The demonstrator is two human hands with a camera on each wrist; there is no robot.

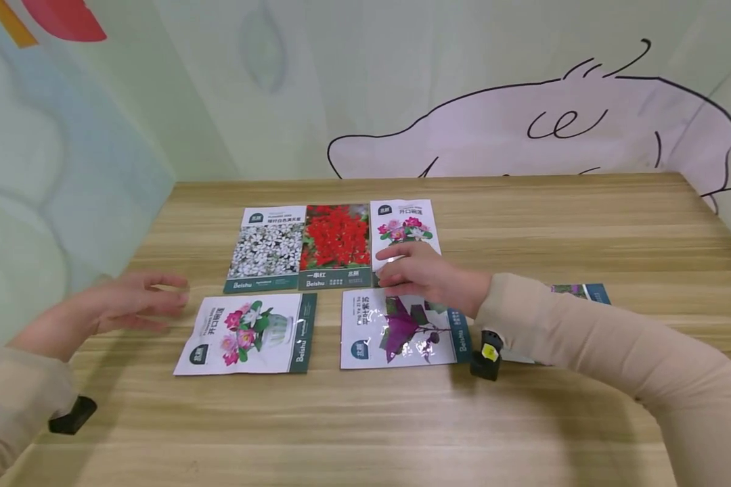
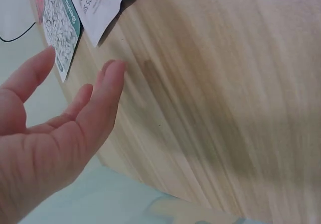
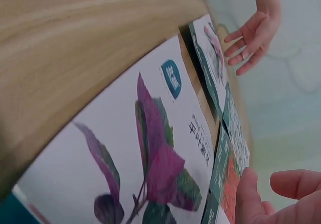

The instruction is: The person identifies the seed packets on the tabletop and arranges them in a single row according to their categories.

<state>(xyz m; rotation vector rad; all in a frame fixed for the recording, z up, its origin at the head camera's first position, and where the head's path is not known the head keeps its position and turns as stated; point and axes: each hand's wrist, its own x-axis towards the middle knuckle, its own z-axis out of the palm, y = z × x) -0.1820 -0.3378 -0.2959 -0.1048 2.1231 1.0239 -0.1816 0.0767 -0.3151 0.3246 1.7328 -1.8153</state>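
My left hand [image 1: 130, 301] is held just left of a seed packet with pink lotus flowers [image 1: 250, 331], its fingers extended and apart; in the left wrist view nothing is between them. My right hand [image 1: 423, 274] reaches over the lower part of another lotus-flower packet [image 1: 405, 213] in the back row, partly covering it. In the right wrist view, the right thumb and fingers [image 3: 296, 184] stand apart, holding nothing. A packet with purple leaves [image 1: 402, 338] lies below that hand. Left of the back lotus packet are a red-flower packet [image 1: 338, 237] and a white-flower packet [image 1: 264, 250].
A further packet [image 1: 598, 293] lies at the right, mostly hidden beneath my right forearm. All the packets are on a wood-grain table [image 1: 353, 433]. Behind it rises a pale wall [image 1: 268, 135] with a line-drawn cartoon figure, and another wall borders the left side.
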